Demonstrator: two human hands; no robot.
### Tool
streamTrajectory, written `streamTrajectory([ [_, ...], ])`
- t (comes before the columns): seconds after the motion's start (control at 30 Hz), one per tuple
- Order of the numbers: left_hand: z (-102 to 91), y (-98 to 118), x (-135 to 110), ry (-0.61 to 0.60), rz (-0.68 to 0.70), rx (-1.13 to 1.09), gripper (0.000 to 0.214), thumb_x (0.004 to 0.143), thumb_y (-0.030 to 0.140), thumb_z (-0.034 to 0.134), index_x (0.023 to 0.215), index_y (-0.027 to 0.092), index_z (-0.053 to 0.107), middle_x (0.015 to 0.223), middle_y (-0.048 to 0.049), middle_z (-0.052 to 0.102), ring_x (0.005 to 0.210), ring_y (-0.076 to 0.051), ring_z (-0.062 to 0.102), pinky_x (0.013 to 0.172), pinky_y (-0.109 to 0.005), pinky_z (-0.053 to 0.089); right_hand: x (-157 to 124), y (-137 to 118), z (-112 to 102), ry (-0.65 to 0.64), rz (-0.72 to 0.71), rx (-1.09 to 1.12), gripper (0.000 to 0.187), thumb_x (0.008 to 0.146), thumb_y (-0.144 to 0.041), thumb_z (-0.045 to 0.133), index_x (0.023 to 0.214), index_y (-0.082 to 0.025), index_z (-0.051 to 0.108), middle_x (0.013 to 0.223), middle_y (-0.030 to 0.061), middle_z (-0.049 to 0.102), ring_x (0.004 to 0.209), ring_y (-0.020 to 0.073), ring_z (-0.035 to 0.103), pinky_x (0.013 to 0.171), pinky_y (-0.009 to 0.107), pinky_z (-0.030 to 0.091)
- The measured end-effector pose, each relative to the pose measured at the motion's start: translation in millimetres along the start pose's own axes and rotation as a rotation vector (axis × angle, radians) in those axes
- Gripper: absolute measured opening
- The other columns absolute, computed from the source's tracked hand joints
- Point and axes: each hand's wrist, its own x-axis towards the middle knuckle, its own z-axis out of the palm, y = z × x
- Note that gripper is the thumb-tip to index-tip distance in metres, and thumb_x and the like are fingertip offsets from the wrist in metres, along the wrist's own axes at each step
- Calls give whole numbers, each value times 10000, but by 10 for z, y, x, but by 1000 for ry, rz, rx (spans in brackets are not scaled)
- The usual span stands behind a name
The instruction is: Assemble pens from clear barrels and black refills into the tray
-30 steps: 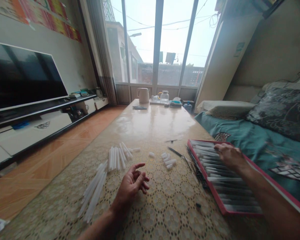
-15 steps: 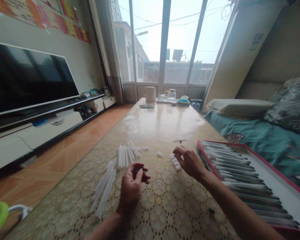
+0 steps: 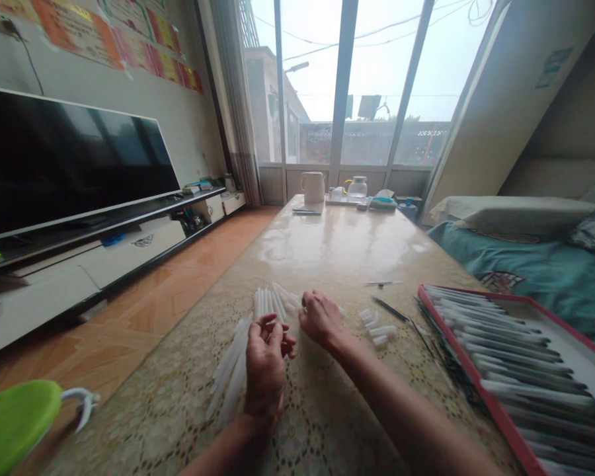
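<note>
My left hand (image 3: 266,362) hovers over the near part of the table, palm turned up, with curled fingers and the thumb against them; whatever it holds is hidden. My right hand (image 3: 320,318) is closed, fingertips down beside the upright-pointing row of white pen barrels (image 3: 265,303); its fingertips hide anything between them. Longer translucent white tubes (image 3: 228,370) lie fanned out left of my left hand. To the right of my right hand sit several short white caps (image 3: 381,334). Thin dark pen refills (image 3: 391,308) rest between the caps and the box.
A red-rimmed box (image 3: 469,354) full of pens lies along the table's right side. A beige kettle (image 3: 314,187), a glass jug (image 3: 357,187) and a tissue pack (image 3: 381,202) stand at the far end. A green stool (image 3: 20,423) is at lower left.
My right hand has moved left from the white caps to beside the white pen barrels. My left hand stays curled in about the same place. The view has turned slightly left.
</note>
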Motion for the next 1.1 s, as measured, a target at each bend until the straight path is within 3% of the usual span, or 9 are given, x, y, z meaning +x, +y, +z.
streamTrajectory([
  [0.13,39,-37,-41,-139,-167,-20,244,762,215,601,976,147,507,742,-19,599,539,-93,581,461,-192,462,-233,201,-227,28,22,9,98,791,-179,486,829,-159,574,839,86,607,754,184,574,628,262,365],
  [0.27,105,-65,-118,-277,-333,-98,382,733,184,663,1077,156,500,800,-45,632,561,-100,605,477,-199,483,-598,375,-501,15,-73,79,59,804,-181,498,799,-194,555,816,17,589,749,132,560,640,217,375],
  [0.4,137,-84,-172,-393,-372,-138,250,705,218,700,913,110,612,711,-31,636,588,-96,608,509,-177,490,-891,598,-742,-57,-157,199,85,824,-227,502,783,-201,572,761,-1,589,666,116,558,612,214,393],
  [0.47,138,-83,-184,-420,-395,-139,212,704,243,702,833,91,633,662,-37,643,585,-105,618,527,-180,502,-981,784,-860,-27,-53,45,146,852,-257,469,788,-193,583,756,24,599,675,142,567,613,240,396],
  [0.6,134,-81,-187,-388,-426,-160,152,726,225,681,791,106,614,649,-53,676,596,-138,656,557,-212,532,-1092,1159,-990,53,228,-494,116,810,-172,503,841,-150,613,836,127,619,825,234,575,629,289,386],
  [0.7,133,-97,-170,-360,-435,-178,84,764,182,635,785,117,586,659,-64,691,609,-154,673,580,-234,548,-1124,1293,-950,27,274,-569,117,796,-159,514,829,-138,624,815,150,627,793,249,583,581,292,373],
  [0.9,132,-84,-137,-293,-427,-212,42,797,111,580,792,123,541,665,-73,697,597,-143,676,579,-221,554,-1093,1251,-882,66,221,-520,111,811,-148,464,784,-145,572,815,135,616,792,250,574,609,306,373],
  [1.1,112,-64,-129,-226,-445,-270,74,773,100,606,782,124,537,691,-84,700,634,-160,687,610,-229,567,-1178,882,-899,26,-52,53,128,889,-242,371,804,-210,462,603,-28,530,521,120,500,505,225,320],
])
